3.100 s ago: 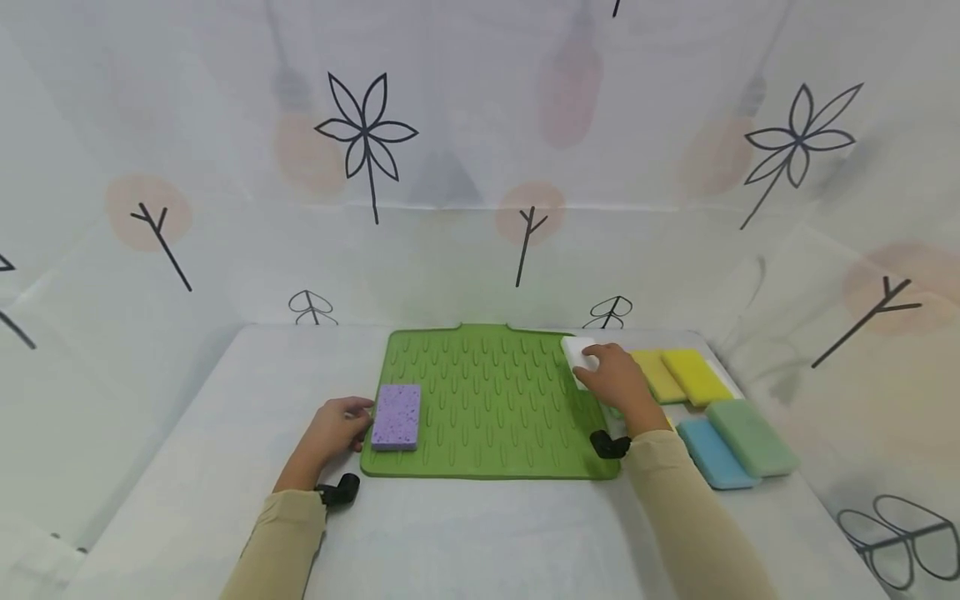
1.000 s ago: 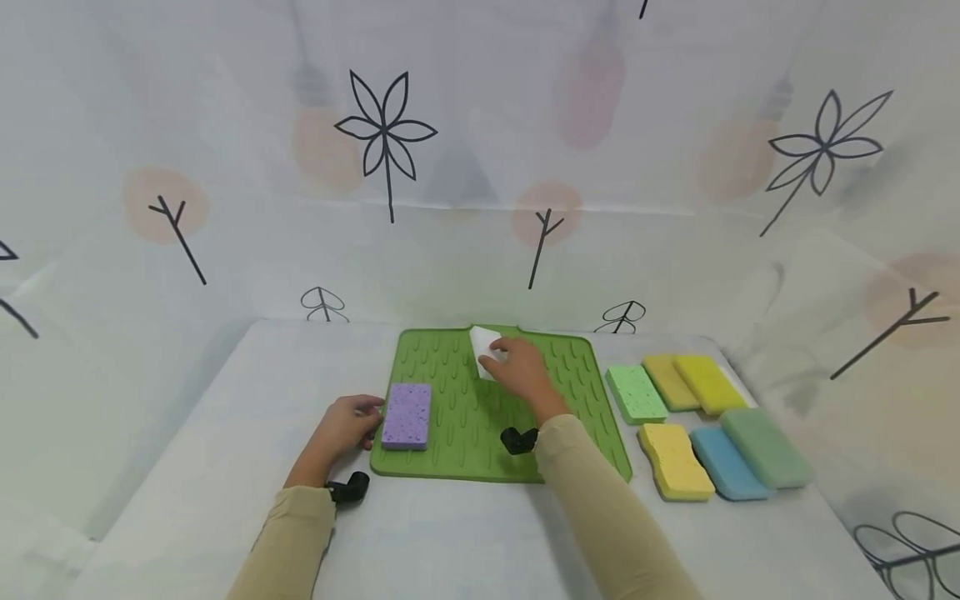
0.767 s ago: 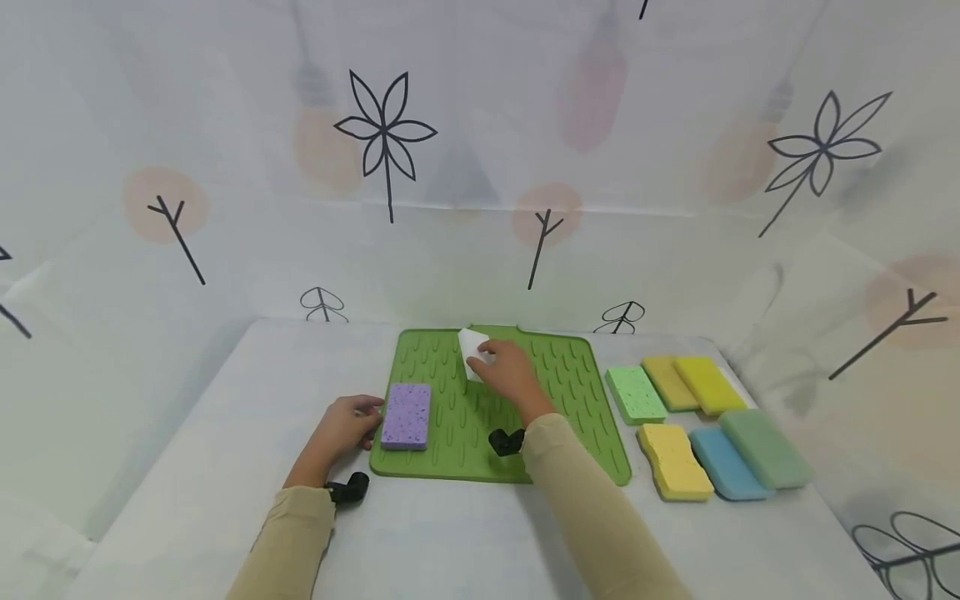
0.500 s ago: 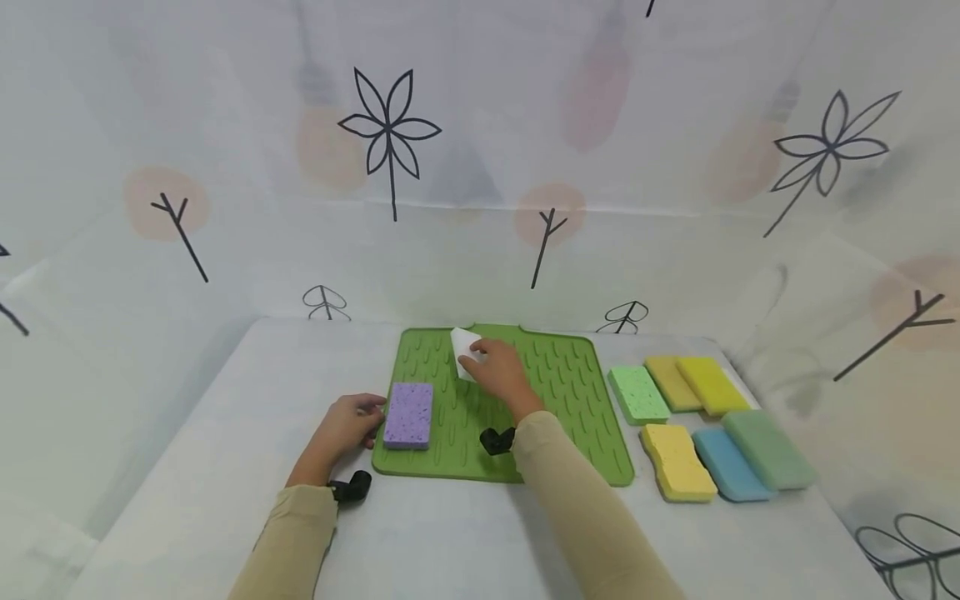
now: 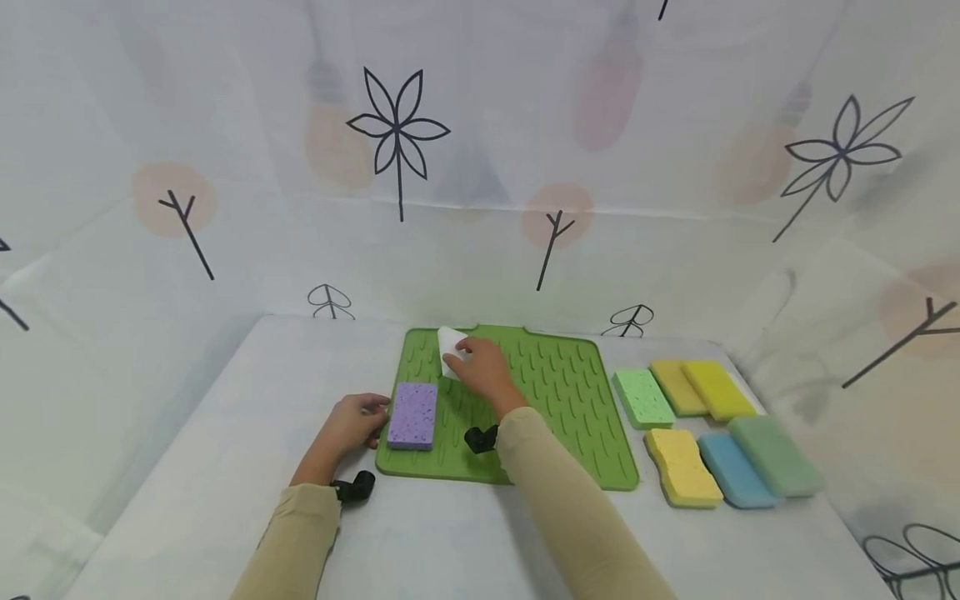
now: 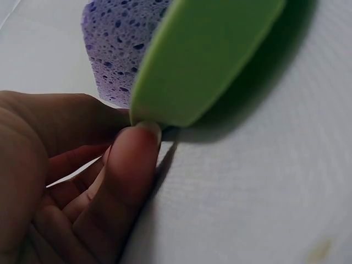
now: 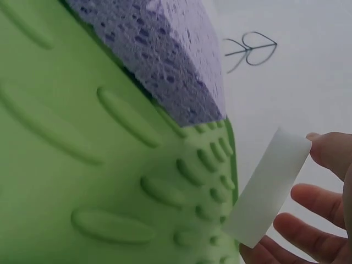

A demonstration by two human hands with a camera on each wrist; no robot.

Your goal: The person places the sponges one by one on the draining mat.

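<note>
My left hand (image 5: pixel 348 429) pinches the left edge of a green ribbed silicone mat (image 5: pixel 543 400) between thumb and finger; the left wrist view shows the mat's corner (image 6: pixel 203 60) close up. A purple porous sponge (image 5: pixel 412 415) lies flat at the mat's left side, beside that hand. My right hand (image 5: pixel 486 368) grips a plain white sponge block (image 5: pixel 449 350) over the mat's far left part, behind the purple sponge. In the right wrist view the white sponge (image 7: pixel 269 187) stands tilted between thumb and fingers; whether it touches the mat I cannot tell.
Right of the mat lie a light green sponge (image 5: pixel 643 398), a wavy yellow sponge (image 5: pixel 684 468), a blue sponge (image 5: pixel 738 471), a grey-green sponge (image 5: pixel 776 457), a tan-yellow sponge (image 5: pixel 677 387) and a bright yellow one (image 5: pixel 718 390). A printed cloth (image 5: pixel 480 167) hangs behind the table.
My right hand has carried the white sponge leftward across the mat, from its far right corner to its far left part. My left hand stays at the mat's left edge.
</note>
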